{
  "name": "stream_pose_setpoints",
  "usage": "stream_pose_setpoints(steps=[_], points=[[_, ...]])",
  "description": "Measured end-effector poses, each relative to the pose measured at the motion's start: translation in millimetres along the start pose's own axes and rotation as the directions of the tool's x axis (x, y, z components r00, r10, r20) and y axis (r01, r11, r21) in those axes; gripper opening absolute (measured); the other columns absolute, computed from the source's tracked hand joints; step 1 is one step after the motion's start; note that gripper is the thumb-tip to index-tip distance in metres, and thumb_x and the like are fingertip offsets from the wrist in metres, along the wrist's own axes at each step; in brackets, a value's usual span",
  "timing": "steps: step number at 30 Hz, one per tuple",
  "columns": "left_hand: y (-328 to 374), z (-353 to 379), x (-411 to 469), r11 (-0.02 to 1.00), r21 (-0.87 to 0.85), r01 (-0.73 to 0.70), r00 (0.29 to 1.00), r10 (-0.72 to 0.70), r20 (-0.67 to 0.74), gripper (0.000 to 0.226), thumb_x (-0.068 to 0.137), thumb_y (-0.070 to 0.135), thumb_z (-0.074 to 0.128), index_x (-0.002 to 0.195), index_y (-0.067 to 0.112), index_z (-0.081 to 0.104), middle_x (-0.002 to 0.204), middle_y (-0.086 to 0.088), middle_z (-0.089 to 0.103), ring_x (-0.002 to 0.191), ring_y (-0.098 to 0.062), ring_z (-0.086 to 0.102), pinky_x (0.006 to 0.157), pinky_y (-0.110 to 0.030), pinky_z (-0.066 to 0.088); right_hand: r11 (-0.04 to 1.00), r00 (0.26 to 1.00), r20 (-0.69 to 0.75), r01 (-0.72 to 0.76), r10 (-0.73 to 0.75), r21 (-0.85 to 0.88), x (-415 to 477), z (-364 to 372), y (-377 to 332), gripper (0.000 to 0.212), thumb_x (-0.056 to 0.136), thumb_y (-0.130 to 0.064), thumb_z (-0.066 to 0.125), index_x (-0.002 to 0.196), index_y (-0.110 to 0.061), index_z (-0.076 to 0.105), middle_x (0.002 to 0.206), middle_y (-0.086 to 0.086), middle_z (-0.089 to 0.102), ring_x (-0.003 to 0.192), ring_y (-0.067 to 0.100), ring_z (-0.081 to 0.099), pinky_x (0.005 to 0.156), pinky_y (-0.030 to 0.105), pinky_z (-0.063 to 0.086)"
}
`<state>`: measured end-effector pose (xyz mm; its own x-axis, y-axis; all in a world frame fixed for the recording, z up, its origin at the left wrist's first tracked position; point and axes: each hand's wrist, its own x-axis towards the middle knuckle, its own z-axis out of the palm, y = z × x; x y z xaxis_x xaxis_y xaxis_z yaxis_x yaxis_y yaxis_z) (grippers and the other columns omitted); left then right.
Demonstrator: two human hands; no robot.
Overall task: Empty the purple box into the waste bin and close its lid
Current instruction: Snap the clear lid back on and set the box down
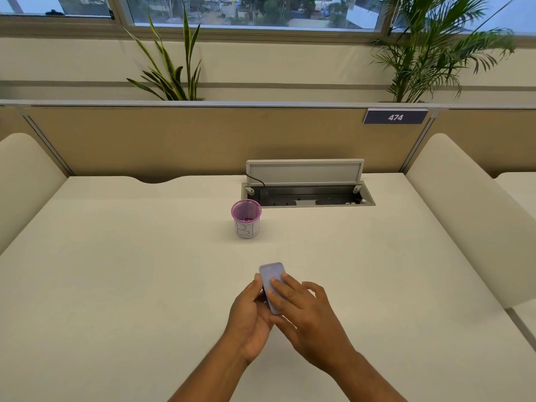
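A small pale purple box (271, 275) with rounded corners is held above the desk (116, 271) near its front middle. My left hand (249, 317) cups it from below and the left side. My right hand (307, 309) lies over its top, fingers pressed on the lid face. The lid looks down on the box; its seam is hidden by my fingers. Farther back stands the waste bin (246, 218), a little pink mesh cup wrapped in white paper with handwriting, upright, with small dark bits at its bottom.
An open cable hatch (307, 195) with a raised grey flap and a black cord sits behind the bin to the right. Cream padded dividers (464, 216) flank the desk. A beige partition with plate 474 (395, 116) closes the back, plants behind it.
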<state>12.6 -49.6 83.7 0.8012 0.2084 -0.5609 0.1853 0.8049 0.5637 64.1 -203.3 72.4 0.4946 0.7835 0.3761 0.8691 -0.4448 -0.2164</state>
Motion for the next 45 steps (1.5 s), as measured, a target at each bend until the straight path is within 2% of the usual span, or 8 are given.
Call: stream_pose_setpoints(steps=[6,10,14,29,35,38,41,45], points=[[4,5,-1,1.000,0.002,-0.004,1.000,0.004,0.025,0.051,0.101,0.047,0.062,0.131,0.007,0.071,0.131,-0.025,0.074,0.122,-0.040,0.072,0.088,-0.044,0.067,0.995,0.995,-0.074,0.057,-0.063,-0.078,-2,5,1,0.053,0.095,-0.013,0.070,0.145,-0.021,0.054,0.154,0.003,0.053,0.147,0.025,0.042,0.111,0.046,0.040],[3,8,-2,1.000,-0.030,-0.003,1.000,0.003,0.028,0.041,0.097,0.038,0.069,0.125,0.008,0.075,0.128,-0.023,0.076,0.117,-0.038,0.075,0.082,-0.040,0.067,0.989,0.987,-0.130,0.083,-0.099,-0.126,-3,10,1,0.059,0.093,0.001,0.057,0.149,-0.016,0.049,0.156,0.008,0.049,0.148,0.030,0.039,0.115,0.047,0.037],[3,9,-1,0.998,-0.061,0.007,0.999,-0.005,0.040,0.043,0.102,0.038,0.063,0.131,0.007,0.070,0.129,-0.022,0.076,0.117,-0.037,0.075,0.081,-0.039,0.067,0.986,0.983,-0.152,0.082,-0.104,-0.142,-3,10,-2,0.059,0.093,0.003,0.054,0.150,-0.014,0.049,0.158,0.008,0.047,0.151,0.029,0.035,0.117,0.046,0.034],[3,14,8,0.979,-0.203,0.030,0.999,-0.026,0.019,0.043,0.105,0.037,0.056,0.127,0.002,0.070,0.119,-0.020,0.080,0.101,-0.032,0.081,0.071,-0.039,0.068,0.989,0.911,-0.399,0.055,-0.106,-0.138,-7,8,3,0.020,0.099,-0.009,0.065,0.112,-0.009,0.079,0.126,0.008,0.074,0.126,0.021,0.065,0.103,0.039,0.050],[4,10,8,0.983,-0.182,0.011,1.000,-0.014,-0.013,0.043,0.104,0.037,0.058,0.125,0.002,0.071,0.112,-0.021,0.082,0.094,-0.033,0.082,0.070,-0.039,0.068,0.994,0.943,-0.325,0.041,-0.073,-0.104,0,4,-2,0.025,0.096,-0.009,0.067,0.120,-0.011,0.073,0.129,0.006,0.073,0.127,0.020,0.064,0.112,0.039,0.044],[4,12,2,0.990,-0.143,-0.004,1.000,0.003,-0.004,0.041,0.101,0.037,0.063,0.125,0.004,0.074,0.119,-0.021,0.080,0.099,-0.033,0.081,0.072,-0.040,0.068,0.996,0.982,-0.186,0.017,-0.033,-0.089,8,-2,-5,0.046,0.095,-0.017,0.065,0.139,-0.006,0.060,0.147,0.010,0.059,0.141,0.023,0.050,0.116,0.046,0.040],[7,16,-2,0.997,-0.078,-0.025,0.999,0.027,0.019,0.041,0.099,0.038,0.063,0.127,0.010,0.074,0.126,-0.017,0.078,0.111,-0.033,0.078,0.084,-0.042,0.068,0.991,0.995,-0.079,-0.066,0.057,-0.114,16,-7,-9,0.067,0.097,-0.032,0.053,0.156,-0.006,0.035,0.160,0.012,0.042,0.151,0.026,0.034,0.123,0.057,0.024],[9,19,-5,0.999,-0.032,-0.038,0.999,0.039,0.017,0.042,0.105,0.039,0.055,0.134,0.013,0.070,0.130,-0.014,0.078,0.117,-0.032,0.076,0.096,-0.044,0.064,0.978,0.992,0.006,-0.125,0.127,-0.170,25,-13,-15,0.076,0.092,-0.038,0.051,0.158,-0.007,0.030,0.163,0.013,0.037,0.153,0.029,0.029,0.121,0.066,0.016]])
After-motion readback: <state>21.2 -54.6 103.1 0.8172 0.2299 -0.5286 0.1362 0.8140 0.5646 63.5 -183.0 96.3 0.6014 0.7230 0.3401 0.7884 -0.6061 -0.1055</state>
